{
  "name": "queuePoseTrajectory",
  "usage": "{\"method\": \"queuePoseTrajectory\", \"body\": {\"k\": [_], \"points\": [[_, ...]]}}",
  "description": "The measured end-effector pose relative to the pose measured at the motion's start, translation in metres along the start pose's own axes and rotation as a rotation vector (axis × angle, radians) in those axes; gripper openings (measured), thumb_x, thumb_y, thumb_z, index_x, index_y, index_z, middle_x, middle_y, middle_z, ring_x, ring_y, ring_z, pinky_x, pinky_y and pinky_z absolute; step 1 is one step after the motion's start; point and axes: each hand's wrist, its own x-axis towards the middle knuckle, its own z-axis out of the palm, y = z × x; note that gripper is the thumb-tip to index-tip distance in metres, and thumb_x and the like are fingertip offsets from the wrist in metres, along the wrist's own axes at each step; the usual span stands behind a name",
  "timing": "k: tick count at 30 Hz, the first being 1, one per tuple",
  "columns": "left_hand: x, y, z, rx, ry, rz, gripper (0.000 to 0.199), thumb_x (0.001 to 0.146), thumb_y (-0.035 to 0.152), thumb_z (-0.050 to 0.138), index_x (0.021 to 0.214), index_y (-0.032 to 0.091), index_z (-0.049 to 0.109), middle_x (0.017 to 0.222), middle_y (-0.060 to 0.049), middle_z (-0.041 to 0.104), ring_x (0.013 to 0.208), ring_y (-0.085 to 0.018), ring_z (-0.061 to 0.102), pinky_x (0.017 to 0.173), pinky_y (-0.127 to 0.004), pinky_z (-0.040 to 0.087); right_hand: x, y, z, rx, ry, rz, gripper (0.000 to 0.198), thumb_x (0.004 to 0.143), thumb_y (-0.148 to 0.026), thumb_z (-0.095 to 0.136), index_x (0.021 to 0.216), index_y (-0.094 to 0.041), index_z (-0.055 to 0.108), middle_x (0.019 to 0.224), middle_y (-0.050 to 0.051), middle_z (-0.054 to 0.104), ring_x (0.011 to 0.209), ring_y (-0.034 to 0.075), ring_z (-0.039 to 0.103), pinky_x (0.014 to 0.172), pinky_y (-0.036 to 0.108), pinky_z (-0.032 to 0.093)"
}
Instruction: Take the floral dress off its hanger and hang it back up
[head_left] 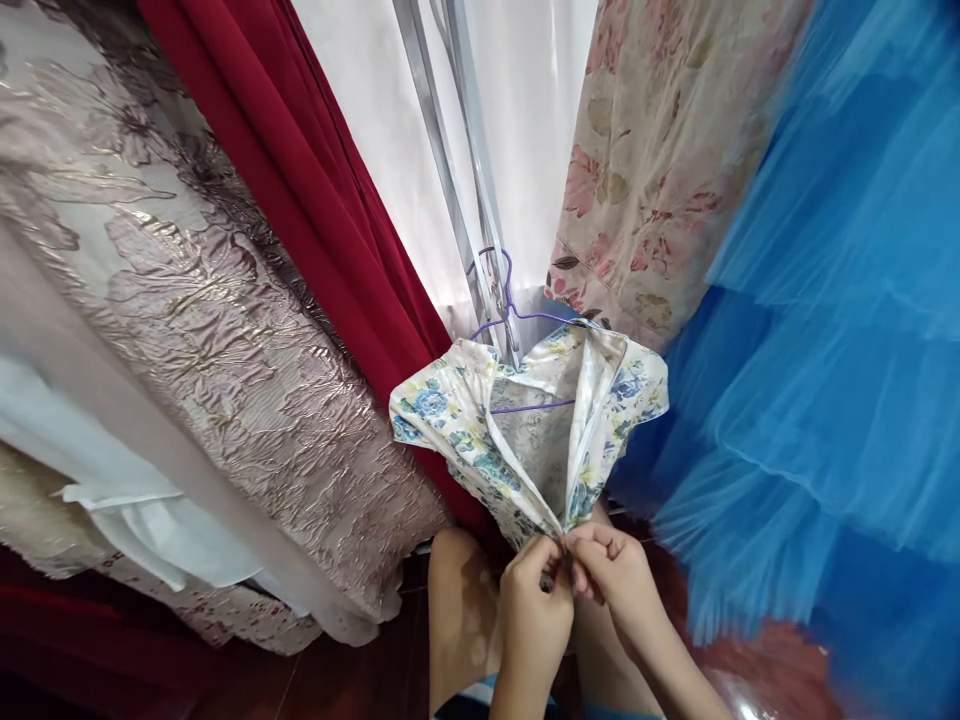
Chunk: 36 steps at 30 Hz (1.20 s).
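Observation:
A white dress [487,470] with blue and yellow flowers hangs on a thin purple hanger [512,312] in front of me. Its back is open in a V, and the grey inside shows between the two edges. At the bottom of that V, my left hand [538,590] pinches one edge of the dress. Close beside it, my right hand [611,570] pinches the other edge at the same spot. The fingertips of both hands nearly touch. Whether a zipper pull or hook sits between them is hidden by the fingers.
Left of the dress hang a dark red cloth [300,220] and a pinkish textured gown [217,300]. To the right are a pink-flowered fabric [637,180] and a blue tiered tulle dress [817,380]. Grey ribbons [457,170] hang down behind the hanger. My knees [461,610] are below.

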Motion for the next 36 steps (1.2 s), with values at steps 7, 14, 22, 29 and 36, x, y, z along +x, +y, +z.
{"method": "queuePoseTrajectory", "body": {"k": [7,14,22,29,36], "points": [[-0.012,0.013,0.003,0.41,-0.166,0.046,0.022,0.074,0.003,0.05,0.077,0.022,0.061,0.084,-0.006,0.068,0.076,-0.024,0.065,0.062,-0.031,0.037,0.054,-0.096,0.028,-0.046,-0.008,-0.281,0.022,0.076,-0.035,0.073,0.069,-0.015,0.067,0.045,-0.002,0.057,0.037,0.007,0.041,0.038,0.02,0.031],[-0.005,0.017,0.001,0.768,-0.386,0.134,0.038,0.064,0.0,0.053,0.094,0.016,0.07,0.095,-0.015,0.071,0.08,-0.033,0.068,0.068,-0.037,0.043,0.093,-0.161,0.067,-0.008,-0.075,-0.451,0.025,0.075,-0.033,0.072,0.06,-0.015,0.063,0.046,-0.002,0.057,0.038,0.006,0.041,0.039,0.019,0.031],[0.05,0.023,-0.049,0.254,-0.052,0.159,0.038,0.088,0.013,0.054,0.123,0.025,0.064,0.096,-0.006,0.071,0.078,-0.021,0.067,0.072,-0.03,0.049,0.078,-0.146,0.057,-0.099,-0.138,-0.466,0.02,0.081,-0.033,0.068,0.074,-0.014,0.067,0.044,-0.003,0.059,0.038,0.007,0.044,0.041,0.019,0.032],[0.137,0.103,-0.1,0.231,0.245,0.584,0.027,0.101,0.026,0.047,0.123,0.022,0.063,0.1,-0.005,0.069,0.088,-0.017,0.064,0.083,-0.028,0.048,0.067,-0.152,0.047,-0.131,-0.169,-0.538,0.021,0.083,-0.035,0.069,0.079,-0.015,0.066,0.047,-0.003,0.059,0.041,0.009,0.048,0.045,0.02,0.037],[0.167,0.108,-0.085,0.324,0.359,0.835,0.017,0.099,0.02,0.05,0.09,0.017,0.064,0.085,-0.004,0.068,0.081,-0.016,0.064,0.077,-0.025,0.047,0.089,-0.136,0.037,-0.081,-0.145,-0.547,0.025,0.081,-0.036,0.069,0.07,-0.017,0.057,0.045,-0.005,0.055,0.04,0.008,0.043,0.043,0.02,0.03]]}}
